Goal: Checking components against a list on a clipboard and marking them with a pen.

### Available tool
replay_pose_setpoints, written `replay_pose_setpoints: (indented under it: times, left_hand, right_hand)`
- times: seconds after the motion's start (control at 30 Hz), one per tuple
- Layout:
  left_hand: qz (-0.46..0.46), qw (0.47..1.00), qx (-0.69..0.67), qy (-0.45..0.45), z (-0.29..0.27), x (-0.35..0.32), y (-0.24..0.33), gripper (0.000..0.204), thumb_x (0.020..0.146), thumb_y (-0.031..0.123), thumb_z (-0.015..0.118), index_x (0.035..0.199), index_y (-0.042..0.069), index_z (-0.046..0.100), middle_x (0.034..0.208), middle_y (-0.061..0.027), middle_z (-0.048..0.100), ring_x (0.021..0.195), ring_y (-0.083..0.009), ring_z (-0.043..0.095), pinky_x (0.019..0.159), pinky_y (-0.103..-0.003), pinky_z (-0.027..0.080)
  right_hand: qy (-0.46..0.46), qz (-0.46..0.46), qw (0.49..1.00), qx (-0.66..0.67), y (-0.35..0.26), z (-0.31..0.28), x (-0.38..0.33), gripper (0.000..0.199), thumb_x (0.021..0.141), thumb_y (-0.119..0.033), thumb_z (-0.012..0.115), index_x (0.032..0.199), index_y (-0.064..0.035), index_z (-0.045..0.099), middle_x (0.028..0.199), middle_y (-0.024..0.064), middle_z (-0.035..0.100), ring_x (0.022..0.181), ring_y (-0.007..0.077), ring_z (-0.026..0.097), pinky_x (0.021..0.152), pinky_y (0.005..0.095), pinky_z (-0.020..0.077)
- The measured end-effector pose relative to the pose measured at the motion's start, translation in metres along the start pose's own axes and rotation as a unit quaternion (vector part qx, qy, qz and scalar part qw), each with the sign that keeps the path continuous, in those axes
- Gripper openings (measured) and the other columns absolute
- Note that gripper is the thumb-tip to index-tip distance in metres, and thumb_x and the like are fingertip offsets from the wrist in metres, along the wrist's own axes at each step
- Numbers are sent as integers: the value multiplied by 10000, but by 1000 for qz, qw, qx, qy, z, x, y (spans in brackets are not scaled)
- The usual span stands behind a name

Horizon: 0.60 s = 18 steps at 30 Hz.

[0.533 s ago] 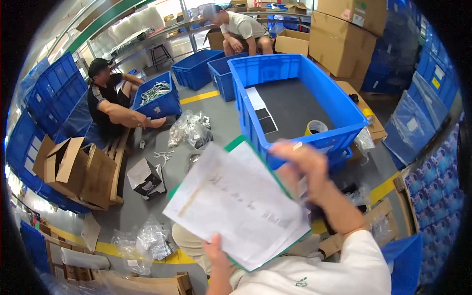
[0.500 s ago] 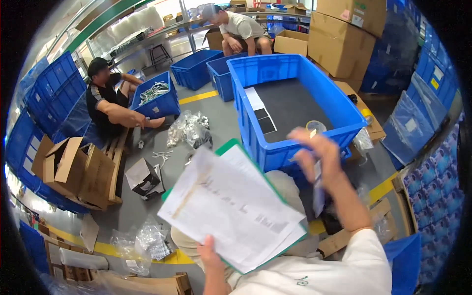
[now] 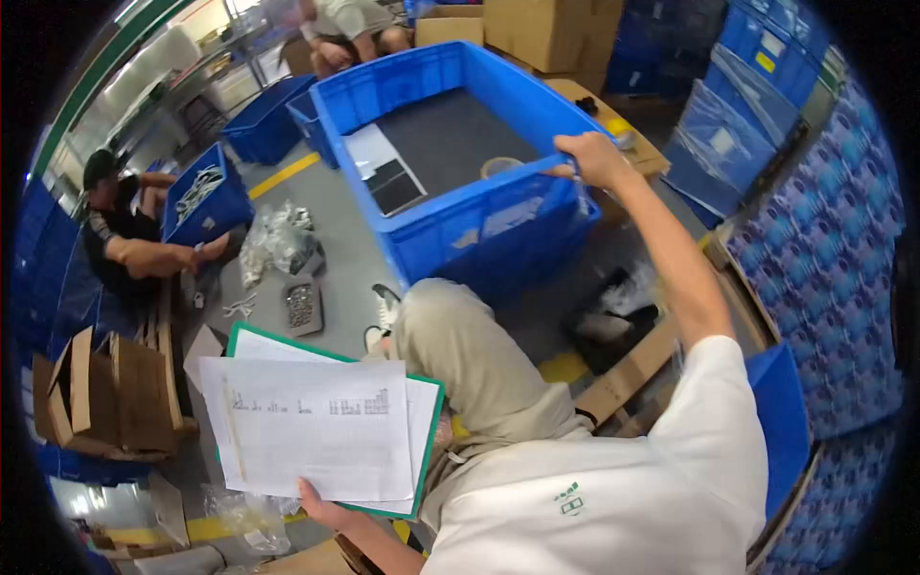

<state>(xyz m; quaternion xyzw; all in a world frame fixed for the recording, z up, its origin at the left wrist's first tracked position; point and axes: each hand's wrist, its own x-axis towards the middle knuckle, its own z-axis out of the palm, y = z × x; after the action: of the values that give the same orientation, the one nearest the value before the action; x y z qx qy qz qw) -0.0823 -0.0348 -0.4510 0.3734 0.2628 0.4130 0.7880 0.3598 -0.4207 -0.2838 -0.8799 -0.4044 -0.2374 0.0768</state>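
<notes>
A green clipboard [image 3: 433, 450] with several white sheets [image 3: 307, 450] rests in my left hand [image 3: 323, 506], whose thumb presses on the paper's lower edge. My right hand [image 3: 594, 159] is closed at the near right corner of a large blue bin [image 3: 508, 206], with the fingers at its rim. Part of those fingers is hidden, so anything else in them cannot be made out. Within the bin are a dark flat surface [image 3: 460, 129], white and black sheets [image 3: 383, 158] at the left, and a tape roll [image 3: 500, 167] near the front wall.
Two people sit beyond, one by a blue bin of pale cords [image 3: 199, 192]. Plastic bags of parts [image 3: 278, 240] and a small tray of parts [image 3: 303, 309] lie on the floor. Cartons [image 3: 115, 393] stand left; a cardboard piece [image 3: 632, 369] lies right.
My view has turned to the right. My right hand has gone from the air before the large bin to its rim. The clipboard has moved left and levelled out in my left hand.
</notes>
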Motion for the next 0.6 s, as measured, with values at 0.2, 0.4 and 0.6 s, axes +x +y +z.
replay_pose_setpoints:
  times: [0.2,0.4,0.6]
  left_hand:
    - [-25,999,-29,-19,-15,6,-1,544,864,270,453,1297,-40,345,1268,-172,443,1114,-296,475,943,-411,394]
    - [34,999,-10,-34,-9,-2,1,543,838,207,482,1287,-66,343,1259,-189,441,1097,-298,482,935,-412,402]
    - [39,999,-7,-29,-5,-5,-2,485,896,249,414,1298,-17,360,1277,-145,451,1122,-274,474,951,-395,384]
  right_hand:
    - [-23,60,998,-25,-6,3,-8,445,722,-494,664,682,-74,519,597,174,554,624,356,587,557,427,440]
    - [10,39,999,-24,-18,-15,16,530,693,-553,670,583,-62,506,533,158,536,556,334,576,524,395,443]
    - [8,49,997,-61,-84,-11,62,562,723,-612,592,619,-60,579,567,164,575,580,335,597,550,409,487]
